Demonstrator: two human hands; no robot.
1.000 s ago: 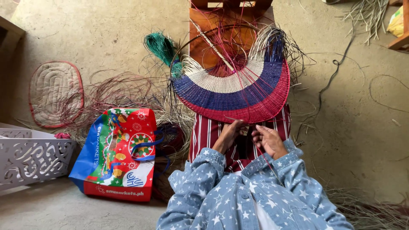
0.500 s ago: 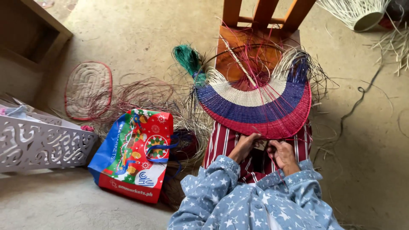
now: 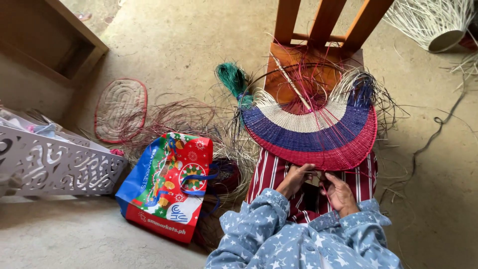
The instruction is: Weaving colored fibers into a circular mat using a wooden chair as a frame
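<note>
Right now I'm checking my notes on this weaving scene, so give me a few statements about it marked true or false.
1. Both hands, left hand and right hand, are at the red edge of the woven fan. True.
2. The fan's bands run red, blue, then cream. True.
3. The fan leans on a metal stool. False: it rests against a wooden chair.
4. The printed bag lies to the left of the fan. True.
5. The tuft at the fan's left end is yellow. False: it is green.
6. The oval mat hangs on a wall. False: it lies on the floor.
</note>
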